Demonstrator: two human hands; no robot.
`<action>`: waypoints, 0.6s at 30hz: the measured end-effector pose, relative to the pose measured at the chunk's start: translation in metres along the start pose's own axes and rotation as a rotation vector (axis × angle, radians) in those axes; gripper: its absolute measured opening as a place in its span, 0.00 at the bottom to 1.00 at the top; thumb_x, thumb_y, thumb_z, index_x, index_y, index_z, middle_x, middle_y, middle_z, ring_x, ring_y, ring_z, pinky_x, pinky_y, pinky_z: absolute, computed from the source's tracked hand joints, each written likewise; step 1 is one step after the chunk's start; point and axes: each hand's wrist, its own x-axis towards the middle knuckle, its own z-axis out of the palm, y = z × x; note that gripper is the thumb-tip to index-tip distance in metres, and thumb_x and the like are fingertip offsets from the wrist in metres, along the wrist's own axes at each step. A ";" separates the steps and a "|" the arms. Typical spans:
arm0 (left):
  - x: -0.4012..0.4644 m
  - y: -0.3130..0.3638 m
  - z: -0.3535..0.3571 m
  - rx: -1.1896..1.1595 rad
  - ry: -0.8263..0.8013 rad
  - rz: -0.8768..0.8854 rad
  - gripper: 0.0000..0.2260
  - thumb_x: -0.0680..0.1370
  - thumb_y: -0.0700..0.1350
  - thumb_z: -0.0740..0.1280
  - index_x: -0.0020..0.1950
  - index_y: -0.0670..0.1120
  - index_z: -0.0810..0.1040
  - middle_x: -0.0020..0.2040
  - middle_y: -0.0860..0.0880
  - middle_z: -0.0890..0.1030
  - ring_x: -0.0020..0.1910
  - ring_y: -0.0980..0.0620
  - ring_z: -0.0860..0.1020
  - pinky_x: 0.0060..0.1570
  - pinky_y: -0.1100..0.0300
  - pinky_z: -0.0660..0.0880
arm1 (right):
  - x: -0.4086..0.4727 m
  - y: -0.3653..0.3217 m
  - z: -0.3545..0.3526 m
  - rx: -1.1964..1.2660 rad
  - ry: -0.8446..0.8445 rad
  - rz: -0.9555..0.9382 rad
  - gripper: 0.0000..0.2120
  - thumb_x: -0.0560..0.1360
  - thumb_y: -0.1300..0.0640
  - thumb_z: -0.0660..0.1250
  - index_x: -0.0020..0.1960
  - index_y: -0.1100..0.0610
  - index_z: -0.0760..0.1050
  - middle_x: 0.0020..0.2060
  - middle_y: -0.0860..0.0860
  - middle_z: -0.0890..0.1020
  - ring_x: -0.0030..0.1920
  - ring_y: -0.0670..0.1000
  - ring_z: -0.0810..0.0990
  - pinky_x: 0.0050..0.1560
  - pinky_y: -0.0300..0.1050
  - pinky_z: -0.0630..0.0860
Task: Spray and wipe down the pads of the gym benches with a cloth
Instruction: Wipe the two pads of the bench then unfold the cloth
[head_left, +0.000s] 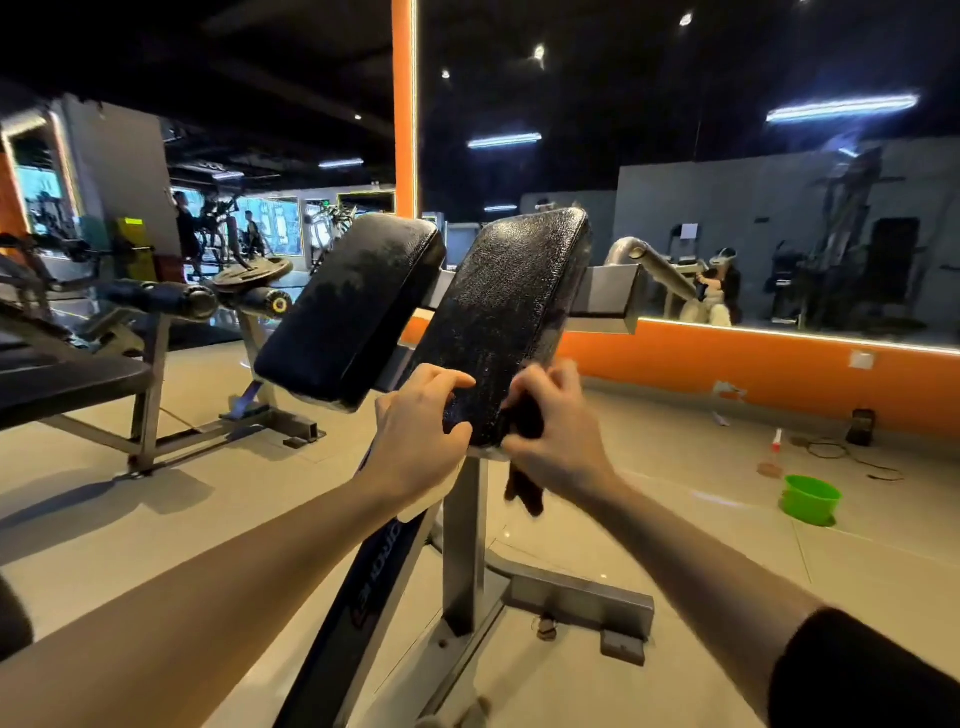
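Observation:
Two tilted black pads sit side by side on a steel stand. The right pad (511, 312) glistens with droplets; the left pad (353, 306) looks duller and streaked. My left hand (415, 441) grips the lower left corner of the right pad, thumb and fingers on its face. My right hand (556, 431) presses a dark cloth (524, 488) against the pad's lower right edge, and the cloth's tail hangs below the hand. A small spray bottle (777, 439) stands on the floor far to the right.
The stand's steel post (465, 545) and base feet (582, 597) are right below my hands. A green bucket (810, 499) sits on the floor at right. Another bench (67, 379) stands at left. An orange wall base and mirror run behind, with cables on the floor.

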 end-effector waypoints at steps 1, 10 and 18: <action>-0.002 -0.001 0.001 -0.002 -0.005 -0.005 0.18 0.76 0.40 0.68 0.64 0.50 0.75 0.61 0.52 0.73 0.58 0.54 0.73 0.65 0.53 0.60 | -0.018 -0.002 0.004 0.035 -0.091 -0.001 0.15 0.66 0.62 0.73 0.47 0.53 0.71 0.49 0.49 0.67 0.47 0.49 0.72 0.48 0.45 0.78; -0.017 -0.012 0.006 -0.099 -0.047 -0.053 0.18 0.74 0.37 0.69 0.63 0.49 0.76 0.59 0.51 0.74 0.56 0.53 0.75 0.64 0.45 0.70 | 0.031 0.007 -0.018 0.106 0.099 0.210 0.15 0.70 0.68 0.69 0.53 0.56 0.70 0.52 0.54 0.68 0.53 0.54 0.73 0.50 0.43 0.77; -0.019 -0.006 -0.011 -0.490 -0.045 -0.021 0.15 0.80 0.45 0.65 0.66 0.49 0.74 0.61 0.50 0.77 0.59 0.54 0.77 0.55 0.68 0.73 | -0.019 -0.033 -0.013 0.327 -0.055 0.033 0.13 0.62 0.60 0.67 0.45 0.53 0.71 0.48 0.53 0.75 0.50 0.53 0.76 0.50 0.53 0.80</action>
